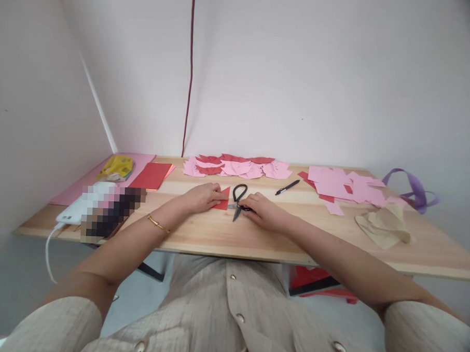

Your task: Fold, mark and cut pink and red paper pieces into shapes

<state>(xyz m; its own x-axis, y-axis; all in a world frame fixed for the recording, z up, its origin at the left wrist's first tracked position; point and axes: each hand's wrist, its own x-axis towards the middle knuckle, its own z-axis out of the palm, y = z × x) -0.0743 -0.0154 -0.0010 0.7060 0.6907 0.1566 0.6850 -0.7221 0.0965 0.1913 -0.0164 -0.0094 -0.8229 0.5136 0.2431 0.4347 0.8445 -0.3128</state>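
Note:
My left hand point(202, 197) rests on the wooden table point(255, 239) with its fingers pressed on a small red folded paper triangle point(223, 199). My right hand point(261, 210) lies just to the right, fingers curled on the black scissors point(239, 196), which lie on the table with the blades pointing toward me beside the red piece. The scissors' loops show between the two hands.
A row of pink and red cut paper shapes point(235, 167) lies at the back. A black pen point(287, 187), pink scraps point(341, 187), a beige cloth point(384, 228) and purple ribbon point(411, 190) sit right. Red sheets point(152, 175), a yellow packet point(116, 167) and a white device point(77, 210) sit left.

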